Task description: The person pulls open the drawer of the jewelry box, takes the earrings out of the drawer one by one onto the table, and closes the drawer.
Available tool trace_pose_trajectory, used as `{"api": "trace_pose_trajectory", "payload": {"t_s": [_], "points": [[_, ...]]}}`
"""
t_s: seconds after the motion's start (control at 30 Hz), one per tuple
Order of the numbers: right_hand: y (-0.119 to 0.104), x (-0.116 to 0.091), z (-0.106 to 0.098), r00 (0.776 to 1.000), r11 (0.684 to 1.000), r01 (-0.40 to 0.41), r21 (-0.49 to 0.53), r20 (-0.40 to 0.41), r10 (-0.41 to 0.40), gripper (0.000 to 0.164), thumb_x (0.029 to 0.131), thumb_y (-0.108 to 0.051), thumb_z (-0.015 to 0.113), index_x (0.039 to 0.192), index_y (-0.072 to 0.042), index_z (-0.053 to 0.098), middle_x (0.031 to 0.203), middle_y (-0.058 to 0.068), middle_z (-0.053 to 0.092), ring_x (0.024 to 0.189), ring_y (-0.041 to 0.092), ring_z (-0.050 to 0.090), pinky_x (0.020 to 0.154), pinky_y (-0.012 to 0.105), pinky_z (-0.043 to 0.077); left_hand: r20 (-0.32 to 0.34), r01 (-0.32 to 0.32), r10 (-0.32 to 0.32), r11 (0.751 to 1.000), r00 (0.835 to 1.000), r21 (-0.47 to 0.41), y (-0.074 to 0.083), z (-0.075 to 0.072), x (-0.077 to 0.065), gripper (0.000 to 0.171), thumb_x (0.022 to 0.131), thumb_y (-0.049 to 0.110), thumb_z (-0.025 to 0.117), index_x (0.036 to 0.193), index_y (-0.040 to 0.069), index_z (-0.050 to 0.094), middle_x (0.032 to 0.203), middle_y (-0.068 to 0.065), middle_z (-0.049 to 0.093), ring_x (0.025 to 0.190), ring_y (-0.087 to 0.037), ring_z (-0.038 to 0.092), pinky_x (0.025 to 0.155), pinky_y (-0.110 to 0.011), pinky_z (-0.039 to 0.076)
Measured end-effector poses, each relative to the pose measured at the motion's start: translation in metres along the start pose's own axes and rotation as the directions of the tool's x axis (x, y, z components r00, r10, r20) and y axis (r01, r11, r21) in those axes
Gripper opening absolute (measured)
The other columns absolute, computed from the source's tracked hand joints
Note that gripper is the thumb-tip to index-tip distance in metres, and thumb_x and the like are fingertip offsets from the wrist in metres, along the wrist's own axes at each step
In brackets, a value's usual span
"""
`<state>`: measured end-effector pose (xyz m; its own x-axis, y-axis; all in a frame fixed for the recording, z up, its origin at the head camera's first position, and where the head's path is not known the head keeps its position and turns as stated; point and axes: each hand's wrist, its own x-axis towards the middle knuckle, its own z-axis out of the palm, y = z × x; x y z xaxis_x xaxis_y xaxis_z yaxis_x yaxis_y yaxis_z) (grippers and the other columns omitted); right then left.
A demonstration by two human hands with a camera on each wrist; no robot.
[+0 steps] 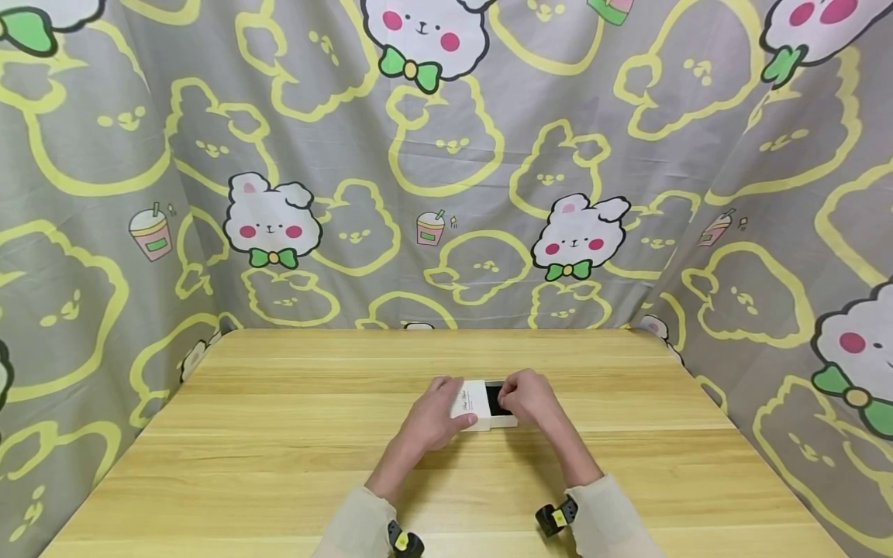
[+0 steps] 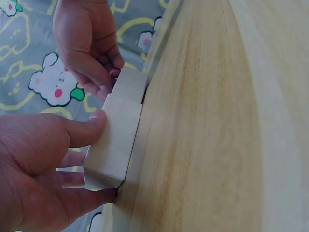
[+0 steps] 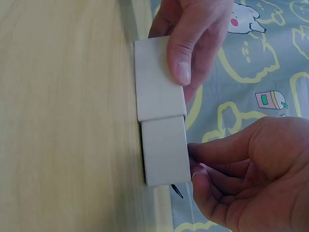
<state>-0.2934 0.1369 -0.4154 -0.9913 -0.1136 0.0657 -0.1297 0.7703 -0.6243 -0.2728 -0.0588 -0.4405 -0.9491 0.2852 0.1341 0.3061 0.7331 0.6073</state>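
A small white sliding box [image 1: 474, 399] with dark script lettering lies on the table, its inner drawer [image 1: 504, 422] pulled partway out to the right. My left hand [image 1: 436, 415] grips the outer sleeve [image 2: 116, 135], thumb along the near side and fingers round the far side and end. Over the drawer, my right hand [image 1: 532, 397] has its fingers bent down at the black interior [image 1: 494, 397]. Its fingertips are behind the drawer wall [image 3: 166, 152] in the right wrist view, so what they pinch, if anything, is hidden. A thin black strip [image 3: 177, 191] sticks out past the drawer's end.
The light wood table [image 1: 279, 465] extends around the box on every side. Behind and beside it hangs a grey curtain [image 1: 474, 155] with cartoon prints. Both wrists carry small black cameras [image 1: 554, 518] near the sleeve cuffs.
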Motion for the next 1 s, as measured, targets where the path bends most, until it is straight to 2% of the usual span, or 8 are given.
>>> {"api": "trace_pose_trajectory", "payload": {"t_s": [0.27, 0.87, 1.0], "points": [[0.001, 0.0, -0.005, 1.0, 1.0, 0.021, 0.004, -0.008, -0.021, 0.007, 0.08, -0.002, 0.07, 0.076, -0.007, 0.075, 0.076, 0.001, 0.07, 0.068, 0.016, 0.056, 0.062, 0.029, 0.046, -0.005, 0.009, -0.009, 1.0, 1.0, 0.003, -0.002, 0.001, 0.0, 0.074, 0.091, 0.029, 0.077, 0.149, -0.004, 0.044, 0.15, -0.022, 0.047, 0.129, -0.038, 0.054, 0.11, -0.052, 0.044], [0.006, 0.004, -0.014, 1.0, 1.0, 0.024, 0.019, -0.014, -0.024, 0.007, 0.08, -0.006, 0.072, 0.075, -0.009, 0.075, 0.077, 0.0, 0.071, 0.073, 0.017, 0.057, 0.066, 0.029, 0.046, -0.008, -0.005, 0.005, 1.0, 1.0, 0.0, -0.001, 0.0, 0.0, 0.072, 0.092, 0.028, 0.077, 0.148, -0.004, 0.045, 0.148, -0.021, 0.049, 0.127, -0.036, 0.055, 0.109, -0.051, 0.045], [0.006, 0.004, -0.016, 1.0, 0.999, 0.011, 0.04, -0.008, -0.011, 0.006, 0.082, -0.006, 0.072, 0.076, -0.009, 0.075, 0.076, 0.0, 0.07, 0.07, 0.016, 0.057, 0.062, 0.028, 0.046, -0.005, 0.004, -0.004, 1.0, 1.0, -0.012, 0.0, 0.0, 0.0, 0.073, 0.092, 0.029, 0.077, 0.149, -0.003, 0.045, 0.148, -0.021, 0.049, 0.126, -0.036, 0.055, 0.109, -0.051, 0.045]]}}
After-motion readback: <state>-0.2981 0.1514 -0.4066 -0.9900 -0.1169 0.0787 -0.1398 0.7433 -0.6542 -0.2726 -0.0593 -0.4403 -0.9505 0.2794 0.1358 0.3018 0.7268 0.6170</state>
